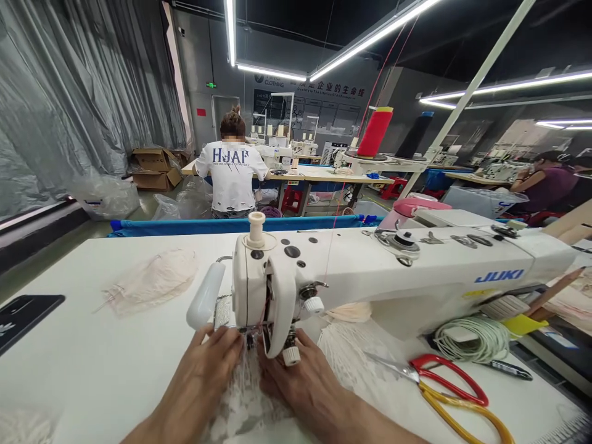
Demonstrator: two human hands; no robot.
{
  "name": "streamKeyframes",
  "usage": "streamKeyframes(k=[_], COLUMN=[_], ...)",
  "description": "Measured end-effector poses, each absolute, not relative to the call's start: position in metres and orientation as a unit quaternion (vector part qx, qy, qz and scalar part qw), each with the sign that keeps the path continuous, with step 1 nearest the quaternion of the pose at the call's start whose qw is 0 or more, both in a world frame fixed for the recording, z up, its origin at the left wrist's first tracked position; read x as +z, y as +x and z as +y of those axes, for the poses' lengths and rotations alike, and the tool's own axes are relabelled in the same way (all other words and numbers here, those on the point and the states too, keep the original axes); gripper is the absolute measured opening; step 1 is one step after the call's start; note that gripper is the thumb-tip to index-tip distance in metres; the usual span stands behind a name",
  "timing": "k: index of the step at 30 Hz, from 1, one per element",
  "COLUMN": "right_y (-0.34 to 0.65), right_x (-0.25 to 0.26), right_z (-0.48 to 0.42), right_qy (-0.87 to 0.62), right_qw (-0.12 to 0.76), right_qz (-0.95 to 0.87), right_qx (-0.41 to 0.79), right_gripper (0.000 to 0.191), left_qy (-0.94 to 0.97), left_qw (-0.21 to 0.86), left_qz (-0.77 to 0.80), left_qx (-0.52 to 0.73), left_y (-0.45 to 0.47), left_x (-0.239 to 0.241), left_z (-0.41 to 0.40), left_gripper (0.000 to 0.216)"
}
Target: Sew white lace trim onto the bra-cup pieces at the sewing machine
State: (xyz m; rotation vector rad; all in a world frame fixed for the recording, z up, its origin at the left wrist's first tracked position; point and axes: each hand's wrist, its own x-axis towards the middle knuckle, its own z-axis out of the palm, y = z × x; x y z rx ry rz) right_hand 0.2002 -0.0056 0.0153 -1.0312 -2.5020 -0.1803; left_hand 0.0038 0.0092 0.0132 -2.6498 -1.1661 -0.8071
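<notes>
A white sewing machine (370,265) stands in front of me, its needle head over a sheer whitish fabric (245,401) with stringy fringe. On the left of the presser foot (250,340), my left hand (210,361) has bent fingers closed on the fabric. My right hand (303,376) holds the fabric from the other side, its fingertips partly hidden behind the machine's guard and tension knob. More pale fringed material (356,351) spreads under the machine arm. Scissors (419,376) with one red and one yellow handle lie right of my right hand, blades slightly apart.
A pale cloth piece (155,280) and a black phone (32,314) lie on the left of the white table (115,382). A coil of light green cord (472,339) and a black pen (511,370) sit at right. Beyond are thread cones and a seated person (231,166).
</notes>
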Motion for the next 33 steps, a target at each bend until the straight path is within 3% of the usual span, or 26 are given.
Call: streamKeyframes(k=[6,10,11,14,18,21,26,27,29,33], right_y=[0.208,0.216,0.216,0.211,0.205,0.206,0.206,0.205,0.203,0.202], right_x=[0.029,0.036,0.038,0.037,0.031,0.029,0.028,0.027,0.024,0.022], right_z=[-0.010,-0.017,-0.018,-0.022,-0.027,-0.027,-0.025,-0.024,-0.024,-0.024], right_qy=[-0.347,-0.254,-0.240,-0.251,-0.286,-0.287,-0.294,-0.298,-0.309,-0.319], right_qw=[0.199,0.175,0.169,0.174,0.233,0.269,0.273,0.276,0.291,0.318], right_qz=[-0.916,-0.950,-0.955,-0.952,-0.929,-0.917,-0.913,-0.911,-0.903,-0.891], right_qx=[-0.025,0.045,0.050,0.031,0.031,0.062,0.075,0.073,0.064,0.059], right_gripper=[0.025,0.043,0.045,0.024,0.025,0.022,0.015,0.018,0.019,0.016], left_qy=[-0.889,-0.905,-0.907,-0.903,-0.881,-0.885,-0.868,-0.863,-0.858,-0.868], left_qw=[0.009,-0.020,-0.023,0.031,0.091,0.058,-0.008,-0.007,0.018,0.062], left_qz=[-0.389,-0.332,-0.324,-0.323,-0.346,-0.353,-0.386,-0.393,-0.398,-0.396], left_qx=[-0.242,-0.267,-0.268,-0.282,-0.311,-0.297,-0.312,-0.318,-0.325,-0.294], left_y=[-0.003,0.001,0.004,0.011,0.014,0.010,0.011,0.013,0.019,0.025], left_x=[0.021,0.016,0.013,0.003,0.006,0.017,0.024,0.024,0.024,0.024], left_z=[0.005,-0.020,-0.026,-0.037,-0.040,-0.038,-0.040,-0.041,-0.043,-0.041], left_gripper=[0.034,0.013,0.016,0.044,0.026,0.030,0.014,0.013,0.033,0.021])
